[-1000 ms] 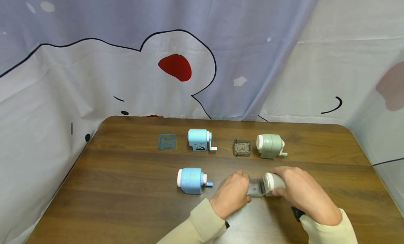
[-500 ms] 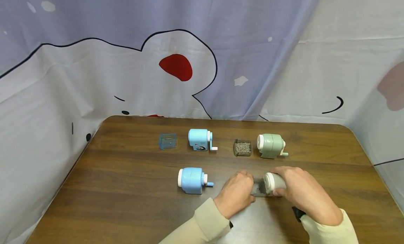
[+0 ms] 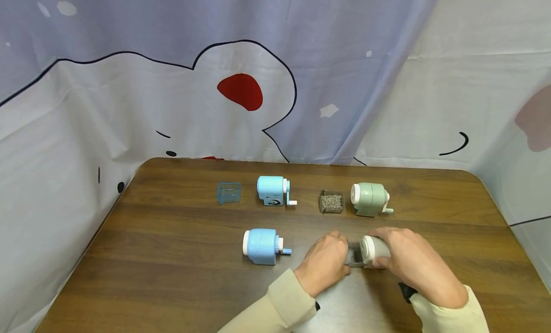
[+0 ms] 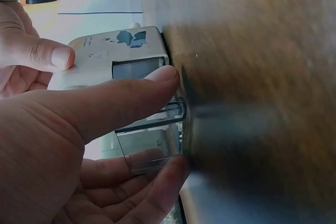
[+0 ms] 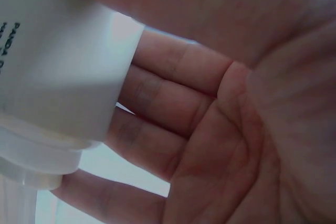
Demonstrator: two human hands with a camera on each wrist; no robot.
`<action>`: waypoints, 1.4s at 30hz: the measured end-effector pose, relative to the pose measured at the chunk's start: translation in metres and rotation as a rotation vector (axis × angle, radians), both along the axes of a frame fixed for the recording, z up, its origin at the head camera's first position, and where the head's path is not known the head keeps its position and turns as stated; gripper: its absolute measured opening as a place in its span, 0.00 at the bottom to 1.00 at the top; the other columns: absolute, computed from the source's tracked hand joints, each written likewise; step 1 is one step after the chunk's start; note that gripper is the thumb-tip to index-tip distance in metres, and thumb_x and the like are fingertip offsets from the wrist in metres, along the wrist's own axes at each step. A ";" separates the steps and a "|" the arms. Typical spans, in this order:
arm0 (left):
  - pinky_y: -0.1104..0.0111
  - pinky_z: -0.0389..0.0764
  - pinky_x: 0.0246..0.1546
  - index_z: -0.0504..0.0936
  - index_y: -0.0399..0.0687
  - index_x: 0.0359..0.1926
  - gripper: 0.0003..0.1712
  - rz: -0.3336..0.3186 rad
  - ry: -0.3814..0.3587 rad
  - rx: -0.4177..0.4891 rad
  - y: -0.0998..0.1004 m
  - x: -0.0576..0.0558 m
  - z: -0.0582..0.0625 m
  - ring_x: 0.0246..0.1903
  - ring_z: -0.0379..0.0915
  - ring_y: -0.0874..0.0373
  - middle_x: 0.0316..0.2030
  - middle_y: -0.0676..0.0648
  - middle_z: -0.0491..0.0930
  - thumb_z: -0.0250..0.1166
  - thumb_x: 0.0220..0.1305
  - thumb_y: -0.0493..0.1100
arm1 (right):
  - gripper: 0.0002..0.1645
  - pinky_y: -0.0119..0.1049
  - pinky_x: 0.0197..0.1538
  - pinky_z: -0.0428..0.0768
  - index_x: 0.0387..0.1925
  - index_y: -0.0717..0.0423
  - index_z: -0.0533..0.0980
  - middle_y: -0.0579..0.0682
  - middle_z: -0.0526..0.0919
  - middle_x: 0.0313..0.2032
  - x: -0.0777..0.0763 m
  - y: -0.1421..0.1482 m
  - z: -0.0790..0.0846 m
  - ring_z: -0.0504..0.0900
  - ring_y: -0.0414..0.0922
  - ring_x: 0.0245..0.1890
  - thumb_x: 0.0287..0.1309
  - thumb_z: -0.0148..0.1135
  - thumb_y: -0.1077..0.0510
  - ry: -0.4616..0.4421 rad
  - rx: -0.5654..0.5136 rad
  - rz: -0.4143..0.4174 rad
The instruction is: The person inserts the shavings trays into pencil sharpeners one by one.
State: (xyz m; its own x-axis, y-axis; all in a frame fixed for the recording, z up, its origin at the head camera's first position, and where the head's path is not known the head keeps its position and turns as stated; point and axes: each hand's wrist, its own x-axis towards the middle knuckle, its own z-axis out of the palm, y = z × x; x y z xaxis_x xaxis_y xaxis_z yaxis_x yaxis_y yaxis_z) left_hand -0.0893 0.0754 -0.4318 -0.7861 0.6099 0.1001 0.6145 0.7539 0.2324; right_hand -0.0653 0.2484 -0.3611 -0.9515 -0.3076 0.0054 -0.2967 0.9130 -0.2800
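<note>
My right hand [image 3: 415, 266] grips a white crank pencil sharpener [image 3: 375, 248] on the table, its fingers round the far side and thumb on the near side. The left wrist view shows a dark opening low in the sharpener's body [image 4: 107, 45]. My left hand [image 3: 324, 262] pinches a clear grey shavings drawer [image 3: 355, 254] between thumb and fingers, just left of the sharpener. Most of the drawer [image 4: 144, 148] sticks out; how far its inner end reaches in is hidden by the thumb. In the right wrist view, printed lettering shows on the white body [image 5: 68, 72].
Behind the hands stand a green sharpener [image 3: 369, 199] and a grey drawer [image 3: 331, 202] full of shavings. Further left are a light-blue sharpener [image 3: 270, 189], a clear blue drawer [image 3: 229, 193] and another blue sharpener [image 3: 261, 247]. A curtain [image 3: 172, 98] hangs behind the wooden table [image 3: 172, 275].
My left hand has moved a little to the right with the grey drawer, and less of the drawer shows between it and the white sharpener. My right hand has stayed in place.
</note>
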 end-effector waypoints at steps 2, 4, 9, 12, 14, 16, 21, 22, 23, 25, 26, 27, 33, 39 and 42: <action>0.75 0.77 0.35 0.81 0.44 0.38 0.27 -0.002 -0.001 0.003 0.001 0.000 0.000 0.31 0.72 0.63 0.31 0.52 0.75 0.76 0.40 0.55 | 0.26 0.39 0.29 0.72 0.41 0.49 0.79 0.41 0.80 0.30 0.000 0.000 0.000 0.73 0.40 0.26 0.32 0.77 0.55 0.001 0.001 0.002; 0.75 0.77 0.37 0.80 0.44 0.39 0.27 -0.003 0.003 0.002 0.002 0.000 -0.001 0.32 0.72 0.63 0.32 0.52 0.76 0.76 0.40 0.55 | 0.26 0.39 0.29 0.72 0.41 0.49 0.79 0.41 0.80 0.30 -0.001 0.000 0.000 0.73 0.40 0.26 0.32 0.77 0.55 0.003 0.001 0.003; 0.76 0.76 0.38 0.80 0.44 0.40 0.28 -0.006 -0.006 0.009 0.003 -0.002 -0.001 0.33 0.72 0.64 0.32 0.53 0.75 0.76 0.40 0.54 | 0.26 0.40 0.29 0.72 0.40 0.49 0.80 0.41 0.80 0.30 -0.001 0.000 0.001 0.73 0.40 0.26 0.32 0.77 0.54 0.008 0.003 -0.001; 0.77 0.76 0.38 0.80 0.44 0.42 0.29 -0.012 -0.009 0.025 0.003 -0.002 -0.001 0.33 0.72 0.64 0.33 0.53 0.75 0.76 0.40 0.54 | 0.26 0.40 0.29 0.72 0.41 0.50 0.80 0.42 0.80 0.30 -0.001 0.000 0.001 0.74 0.40 0.26 0.32 0.77 0.54 0.009 0.003 0.000; 0.77 0.76 0.38 0.80 0.44 0.43 0.29 -0.017 0.000 0.032 0.004 -0.002 -0.002 0.33 0.72 0.65 0.34 0.53 0.76 0.76 0.40 0.54 | 0.26 0.40 0.29 0.73 0.41 0.50 0.80 0.42 0.81 0.30 -0.002 0.000 0.001 0.74 0.40 0.26 0.33 0.76 0.54 0.010 0.001 0.001; 0.78 0.76 0.38 0.80 0.44 0.44 0.30 -0.020 0.004 0.042 0.004 -0.002 -0.002 0.34 0.71 0.65 0.34 0.53 0.76 0.77 0.40 0.53 | 0.26 0.40 0.29 0.73 0.41 0.50 0.80 0.42 0.81 0.30 -0.002 0.000 0.001 0.74 0.40 0.26 0.33 0.76 0.54 0.012 0.000 0.003; 0.78 0.76 0.38 0.79 0.43 0.46 0.32 -0.013 -0.022 0.065 0.004 0.000 -0.003 0.34 0.71 0.65 0.35 0.52 0.76 0.77 0.39 0.51 | 0.26 0.40 0.29 0.72 0.40 0.50 0.80 0.41 0.80 0.29 -0.001 0.000 0.001 0.74 0.40 0.26 0.33 0.76 0.55 -0.001 -0.007 0.008; 0.79 0.76 0.38 0.79 0.43 0.47 0.32 -0.014 -0.030 0.069 0.003 0.000 -0.003 0.34 0.71 0.65 0.35 0.52 0.76 0.77 0.39 0.51 | 0.26 0.40 0.29 0.72 0.41 0.50 0.80 0.41 0.80 0.30 -0.001 -0.001 0.000 0.73 0.40 0.26 0.33 0.76 0.55 -0.007 -0.010 0.008; 0.79 0.76 0.38 0.79 0.43 0.47 0.32 -0.015 -0.035 0.072 0.003 0.001 -0.003 0.34 0.71 0.65 0.35 0.52 0.76 0.77 0.39 0.51 | 0.26 0.39 0.29 0.72 0.41 0.50 0.80 0.41 0.80 0.30 -0.001 -0.001 0.000 0.73 0.40 0.26 0.33 0.76 0.55 -0.010 -0.010 0.008; 0.80 0.75 0.36 0.79 0.43 0.47 0.32 -0.022 -0.040 0.077 0.003 0.002 -0.003 0.33 0.71 0.66 0.35 0.52 0.76 0.77 0.39 0.50 | 0.26 0.39 0.29 0.72 0.41 0.50 0.80 0.41 0.80 0.29 0.000 -0.001 -0.001 0.73 0.40 0.25 0.33 0.76 0.55 -0.013 -0.010 0.008; 0.80 0.75 0.36 0.79 0.43 0.46 0.32 -0.026 -0.038 0.079 0.003 0.002 -0.003 0.33 0.71 0.66 0.35 0.53 0.76 0.77 0.39 0.50 | 0.26 0.39 0.29 0.72 0.41 0.50 0.80 0.41 0.80 0.29 0.000 -0.001 -0.001 0.73 0.40 0.25 0.33 0.76 0.55 -0.009 -0.010 0.007; 0.81 0.75 0.36 0.79 0.43 0.46 0.31 -0.031 -0.037 0.081 0.003 0.002 -0.003 0.33 0.70 0.66 0.35 0.53 0.76 0.77 0.39 0.50 | 0.26 0.39 0.29 0.72 0.41 0.50 0.80 0.41 0.80 0.29 0.000 0.000 -0.001 0.73 0.40 0.25 0.33 0.76 0.55 -0.005 -0.010 0.008; 0.82 0.74 0.35 0.80 0.43 0.45 0.30 -0.043 -0.023 0.086 0.006 0.002 -0.004 0.32 0.69 0.67 0.34 0.54 0.76 0.77 0.39 0.49 | 0.26 0.39 0.29 0.72 0.40 0.50 0.80 0.40 0.80 0.28 0.000 0.000 -0.002 0.73 0.39 0.25 0.32 0.76 0.55 0.011 -0.012 0.012; 0.81 0.75 0.36 0.79 0.44 0.46 0.31 -0.037 -0.021 0.085 0.009 0.001 -0.005 0.33 0.70 0.67 0.34 0.54 0.76 0.77 0.38 0.50 | 0.26 0.39 0.28 0.72 0.41 0.51 0.80 0.41 0.80 0.28 0.000 0.000 -0.001 0.73 0.39 0.25 0.32 0.77 0.55 0.005 -0.013 0.012; 0.82 0.75 0.36 0.79 0.44 0.47 0.32 -0.038 -0.018 0.089 0.010 0.001 -0.004 0.33 0.70 0.67 0.35 0.53 0.76 0.78 0.38 0.50 | 0.27 0.39 0.28 0.73 0.41 0.51 0.80 0.42 0.81 0.28 -0.001 0.000 0.000 0.73 0.40 0.25 0.32 0.77 0.56 0.001 -0.010 0.011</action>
State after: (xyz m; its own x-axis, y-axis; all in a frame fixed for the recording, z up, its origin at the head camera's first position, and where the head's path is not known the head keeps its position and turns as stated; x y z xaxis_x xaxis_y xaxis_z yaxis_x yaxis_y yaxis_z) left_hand -0.0885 0.0851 -0.4363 -0.7649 0.6284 0.1416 0.6372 0.7062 0.3086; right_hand -0.0665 0.2485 -0.3615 -0.9481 -0.3178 0.0095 -0.3068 0.9069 -0.2886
